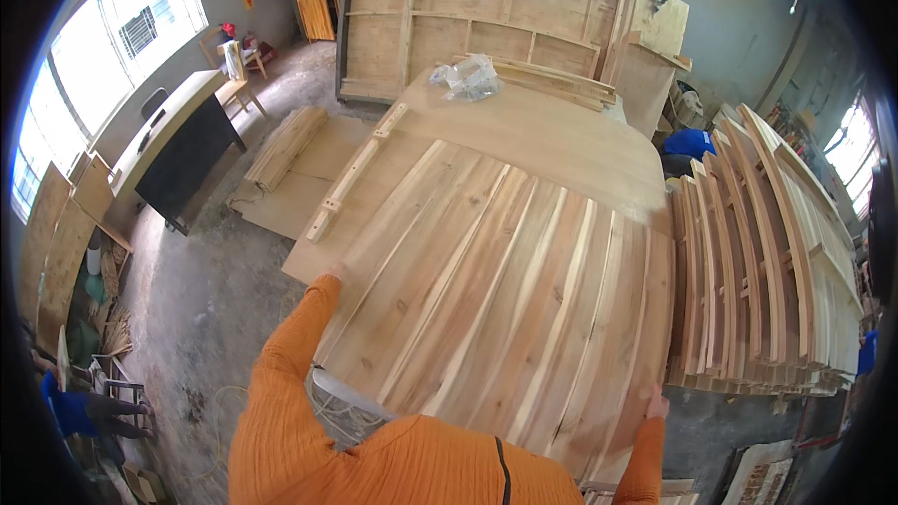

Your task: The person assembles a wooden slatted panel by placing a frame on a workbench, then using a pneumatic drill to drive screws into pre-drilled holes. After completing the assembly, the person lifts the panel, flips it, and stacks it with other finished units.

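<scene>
A wide panel of wooden planks [486, 290], streaked in light and brown grain, lies in front of me. My left hand [334, 271] is closed at its left edge. My right hand [657, 403] is closed on the near part of its right edge. Both hands are small in view, and the fingers are partly hidden at the edges. Under the panel's far end is a smooth plywood sheet [561, 154]. A narrow wooden strip with blocks [360, 168] lies along the sheet's left side. A crumpled clear plastic bag [470, 78] sits at the far end.
Curved slatted wooden frames [748, 262] stand stacked close on the right. A large wooden frame [468, 9] rises behind the table. To the left are flat boards [299, 168] on the floor and a dark-fronted desk [192, 159]. A person in blue [75, 407] is at lower left.
</scene>
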The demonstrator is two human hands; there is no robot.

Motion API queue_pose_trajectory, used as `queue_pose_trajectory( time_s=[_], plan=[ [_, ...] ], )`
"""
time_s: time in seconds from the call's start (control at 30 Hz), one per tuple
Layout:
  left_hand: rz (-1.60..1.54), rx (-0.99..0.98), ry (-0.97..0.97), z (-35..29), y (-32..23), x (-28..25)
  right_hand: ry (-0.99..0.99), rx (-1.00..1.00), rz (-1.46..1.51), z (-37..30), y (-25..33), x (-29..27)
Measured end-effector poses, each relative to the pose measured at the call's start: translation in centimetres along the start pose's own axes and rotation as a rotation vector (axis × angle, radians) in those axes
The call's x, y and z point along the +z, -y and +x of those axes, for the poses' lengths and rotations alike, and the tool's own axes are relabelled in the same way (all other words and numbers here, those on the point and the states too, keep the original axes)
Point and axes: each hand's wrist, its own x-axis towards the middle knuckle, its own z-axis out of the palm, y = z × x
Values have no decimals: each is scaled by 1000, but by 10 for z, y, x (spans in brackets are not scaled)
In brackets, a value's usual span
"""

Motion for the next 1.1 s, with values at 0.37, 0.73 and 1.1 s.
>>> queue_pose_trajectory(
  time_s=[0.37,0.73,1.1],
  plan=[
    [699,361,-320,-1,-44,4,-16,-293,-353,94,146,75],
    [192,73,-596,10,-7,40,292,-27,254,84,118,150],
    [179,47,-554,36,13,5,438,-109,544,21,105,161]
  ],
)
